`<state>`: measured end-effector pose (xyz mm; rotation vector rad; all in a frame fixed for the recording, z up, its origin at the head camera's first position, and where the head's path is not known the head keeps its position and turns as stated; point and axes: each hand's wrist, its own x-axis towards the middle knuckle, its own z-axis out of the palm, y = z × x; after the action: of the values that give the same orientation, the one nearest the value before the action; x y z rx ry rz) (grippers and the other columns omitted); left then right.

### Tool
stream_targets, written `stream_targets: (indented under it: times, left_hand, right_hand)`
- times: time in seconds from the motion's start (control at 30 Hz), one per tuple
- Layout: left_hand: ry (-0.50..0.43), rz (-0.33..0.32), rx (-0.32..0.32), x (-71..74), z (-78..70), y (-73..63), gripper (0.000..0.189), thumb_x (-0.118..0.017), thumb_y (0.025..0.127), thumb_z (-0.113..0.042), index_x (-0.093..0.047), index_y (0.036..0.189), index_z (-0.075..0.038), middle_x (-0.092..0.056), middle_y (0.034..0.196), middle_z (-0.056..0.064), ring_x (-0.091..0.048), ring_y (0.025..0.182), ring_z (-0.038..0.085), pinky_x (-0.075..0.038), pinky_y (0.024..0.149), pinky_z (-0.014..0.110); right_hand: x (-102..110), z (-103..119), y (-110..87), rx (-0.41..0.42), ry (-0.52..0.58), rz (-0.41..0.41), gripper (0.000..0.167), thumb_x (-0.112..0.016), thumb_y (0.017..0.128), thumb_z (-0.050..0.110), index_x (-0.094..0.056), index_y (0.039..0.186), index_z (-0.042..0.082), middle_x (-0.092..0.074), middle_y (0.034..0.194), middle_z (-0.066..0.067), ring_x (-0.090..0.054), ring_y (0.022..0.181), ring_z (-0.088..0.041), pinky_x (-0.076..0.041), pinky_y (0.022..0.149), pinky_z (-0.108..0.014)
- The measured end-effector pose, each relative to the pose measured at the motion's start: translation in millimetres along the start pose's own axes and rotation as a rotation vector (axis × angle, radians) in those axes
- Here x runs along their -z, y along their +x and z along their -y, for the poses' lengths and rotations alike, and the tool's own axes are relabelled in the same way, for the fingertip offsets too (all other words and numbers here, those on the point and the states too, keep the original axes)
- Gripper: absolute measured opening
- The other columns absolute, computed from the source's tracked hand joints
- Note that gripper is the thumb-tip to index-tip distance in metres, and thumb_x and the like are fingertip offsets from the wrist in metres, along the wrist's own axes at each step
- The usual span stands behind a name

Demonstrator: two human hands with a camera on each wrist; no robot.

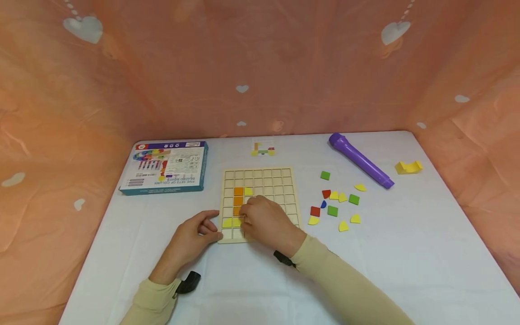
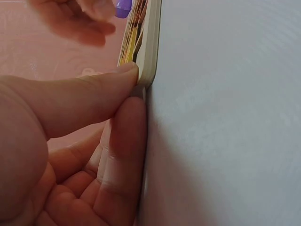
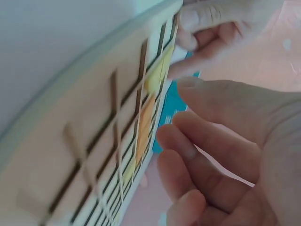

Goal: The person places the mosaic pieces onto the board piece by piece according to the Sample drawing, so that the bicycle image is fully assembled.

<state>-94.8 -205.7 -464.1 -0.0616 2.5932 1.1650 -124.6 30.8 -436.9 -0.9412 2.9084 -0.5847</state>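
Note:
A pale wooden grid board (image 1: 280, 173) lies flat in the middle of the table. Three orange squares (image 1: 238, 201) form a column in its cells. One yellow piece (image 1: 248, 191) sits beside the top square, and more yellow pieces (image 1: 227, 222) lie in a row below. My left hand (image 1: 188, 241) is at the board's near left corner. Its straight thumb (image 2: 94, 96) rests on the rim, with a finger right beside the edge. Over the board hovers my right hand (image 1: 268, 222), fingers loosely bent and parted, with nothing visible between thumb and fingertips (image 3: 188, 84).
Right of the board lie loose green (image 1: 332, 211), red (image 1: 315, 211), yellow (image 1: 343, 226) and blue pieces (image 1: 323, 204). A purple toy microphone (image 1: 360, 160) and a yellow stand (image 1: 408, 168) are farther right. Behind is a pattern card (image 1: 263, 146); a flat box (image 1: 164, 168) lies left.

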Motion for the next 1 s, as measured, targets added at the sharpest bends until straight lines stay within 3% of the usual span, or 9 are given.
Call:
stream_targets:
  times: [0.13,0.43,0.77,1.0]
  left_hand:
    - [0.009,-0.003,0.006,1.1,1.6,-1.3,0.059,-0.085,0.094,-0.017,-0.063,0.149,-0.013,-0.071,0.104,0.002,-0.066,0.088,0.013,-0.049,0.085,0.032]
    - [0.013,-0.004,0.008,1.3,4.5,-2.8,0.059,-0.085,0.094,-0.018,-0.063,0.149,-0.013,-0.070,0.104,0.002,-0.066,0.088,0.013,-0.049,0.084,0.031]
    - [0.009,0.007,-0.002,0.4,2.5,-1.3,0.059,-0.085,0.094,-0.019,-0.063,0.149,-0.013,-0.070,0.105,0.002,-0.065,0.090,0.014,-0.049,0.084,0.030]
    - [0.005,0.004,-0.007,-0.7,0.9,-1.3,0.058,-0.084,0.094,-0.017,-0.063,0.148,-0.013,-0.070,0.104,0.002,-0.065,0.090,0.013,-0.049,0.082,0.028]
  right_hand:
    - [9,-13,-13.0,-0.028,0.006,-0.006,0.012,-0.077,0.096,0.012,-0.083,0.105,0.012,-0.077,0.100,0.000,-0.067,0.095,-0.019,-0.060,0.084,-0.034]
    - [23,-50,-57.5,-0.123,-0.019,-0.031,0.009,-0.081,0.092,0.015,-0.082,0.101,0.012,-0.073,0.094,0.003,-0.061,0.088,-0.017,-0.056,0.077,-0.033]
    - [39,-89,-123.0,-0.347,-0.052,-0.079,0.024,-0.087,0.090,0.019,-0.081,0.110,0.007,-0.078,0.105,-0.004,-0.070,0.100,-0.024,-0.061,0.090,-0.047]
    - [51,-106,-149.0,-0.460,-0.102,-0.086,0.029,-0.088,0.090,0.023,-0.081,0.111,0.005,-0.079,0.106,-0.009,-0.071,0.106,-0.031,-0.060,0.093,-0.054]
